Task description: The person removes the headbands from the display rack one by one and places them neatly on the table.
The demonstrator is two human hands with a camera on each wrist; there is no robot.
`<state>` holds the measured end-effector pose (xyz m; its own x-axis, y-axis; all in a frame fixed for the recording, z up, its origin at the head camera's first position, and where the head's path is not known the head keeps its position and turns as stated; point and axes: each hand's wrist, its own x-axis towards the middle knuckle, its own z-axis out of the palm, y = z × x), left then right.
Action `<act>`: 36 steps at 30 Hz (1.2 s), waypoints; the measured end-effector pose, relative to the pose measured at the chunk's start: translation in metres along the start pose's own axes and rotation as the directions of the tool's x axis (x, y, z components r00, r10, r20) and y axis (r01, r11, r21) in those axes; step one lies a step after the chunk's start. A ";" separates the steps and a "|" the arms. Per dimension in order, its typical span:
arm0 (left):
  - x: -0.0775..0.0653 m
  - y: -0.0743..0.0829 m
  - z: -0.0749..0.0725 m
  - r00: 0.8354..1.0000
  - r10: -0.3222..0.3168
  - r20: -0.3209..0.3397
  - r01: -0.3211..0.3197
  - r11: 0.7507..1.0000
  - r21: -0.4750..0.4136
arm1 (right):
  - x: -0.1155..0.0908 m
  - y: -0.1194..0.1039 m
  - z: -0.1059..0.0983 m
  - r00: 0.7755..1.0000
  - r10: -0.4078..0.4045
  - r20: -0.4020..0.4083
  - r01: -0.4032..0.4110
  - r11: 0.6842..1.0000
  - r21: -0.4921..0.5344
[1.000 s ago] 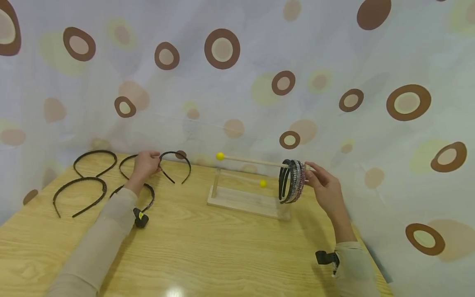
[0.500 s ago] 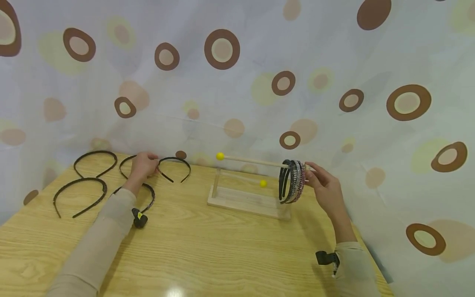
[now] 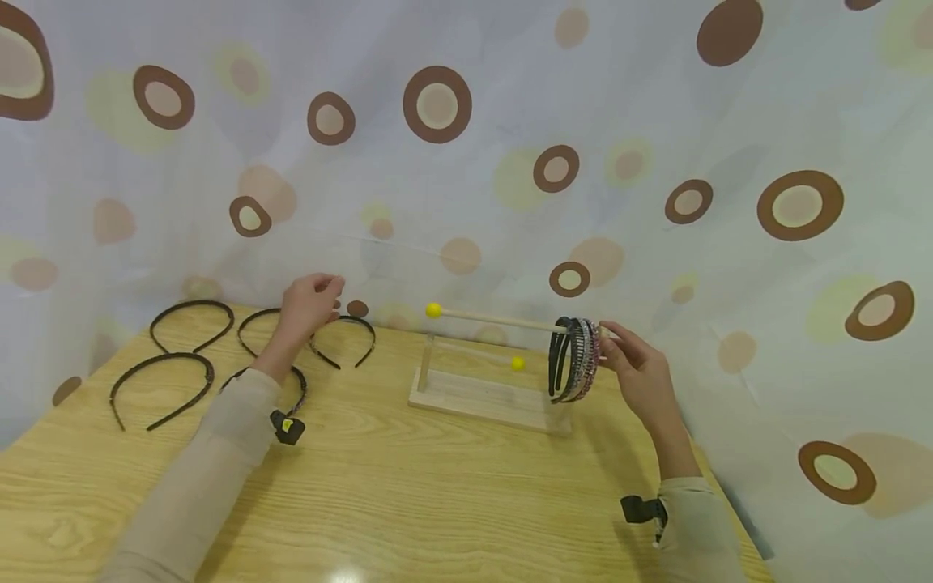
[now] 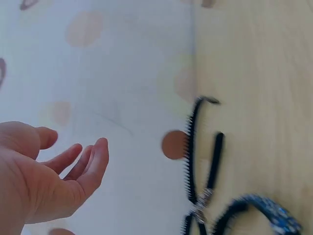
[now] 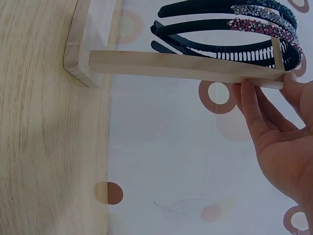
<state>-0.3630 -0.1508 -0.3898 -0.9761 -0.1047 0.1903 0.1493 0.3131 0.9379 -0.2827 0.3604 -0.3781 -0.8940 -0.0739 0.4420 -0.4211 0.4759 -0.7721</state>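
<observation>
My left hand (image 3: 312, 301) is raised over the back left of the table, with nothing in it. In the left wrist view its fingers (image 4: 95, 166) are loosely bent, apart from a toothed black headband (image 4: 190, 161). That headband lies just right of the hand in the head view. At the right, my right hand (image 3: 640, 372) pinches the top of the upright of a wooden stand (image 5: 181, 66) between thumb and fingers. Several headbands (image 3: 576, 360), black with silver and pink glitter, hang together on the stand's upper rod (image 3: 503, 321), close to that hand.
Several more black headbands lie at the table's left, among them a front one (image 3: 162, 364) and a back one (image 3: 191, 304). Yellow balls cap the rods, one on the upper rod (image 3: 433, 310), another lower (image 3: 518, 363). A dotted wall covering (image 3: 466, 202) borders the table (image 3: 408, 502).
The rightmost headband has dropped flatter onto the table, and my left hand has let go of it and risen up and to the right. My right hand stays at the stand.
</observation>
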 end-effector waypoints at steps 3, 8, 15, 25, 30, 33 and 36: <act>-0.007 0.020 0.004 0.999 0.045 -0.010 -0.045 0.996 -0.076 | 0.001 0.001 0.000 1.000 0.000 -0.010 0.000 1.000 0.011; -0.023 0.051 0.009 0.992 0.116 -0.043 -0.121 0.981 -0.151 | 0.003 0.005 0.001 0.999 -0.021 -0.023 0.022 1.000 0.014; -0.054 0.090 0.033 0.962 0.267 -0.058 -0.273 0.945 -0.181 | 0.003 0.004 0.002 0.999 -0.019 -0.037 0.019 1.000 0.005; -0.079 0.102 0.092 0.911 0.408 -0.058 -0.409 0.881 -0.239 | 0.001 0.003 0.002 1.000 -0.008 -0.026 0.009 0.999 0.039; -0.094 0.094 0.127 0.888 0.456 0.057 -0.441 0.881 -0.172 | -0.004 -0.006 0.001 1.000 -0.007 -0.022 0.008 0.999 0.039; -0.101 0.093 0.148 0.874 0.472 0.112 -0.458 0.879 -0.131 | -0.002 -0.006 0.001 0.999 -0.015 -0.029 0.016 0.999 0.042; -0.108 0.095 0.169 0.869 0.475 0.140 -0.462 0.879 -0.114 | 0.001 0.003 0.001 0.999 -0.029 -0.031 0.031 0.998 0.062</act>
<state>-0.2700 0.0497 -0.3701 -0.7992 0.1897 0.5703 0.6006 0.2164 0.7697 -0.2847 0.3606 -0.3805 -0.8764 -0.0607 0.4777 -0.4568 0.4185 -0.7850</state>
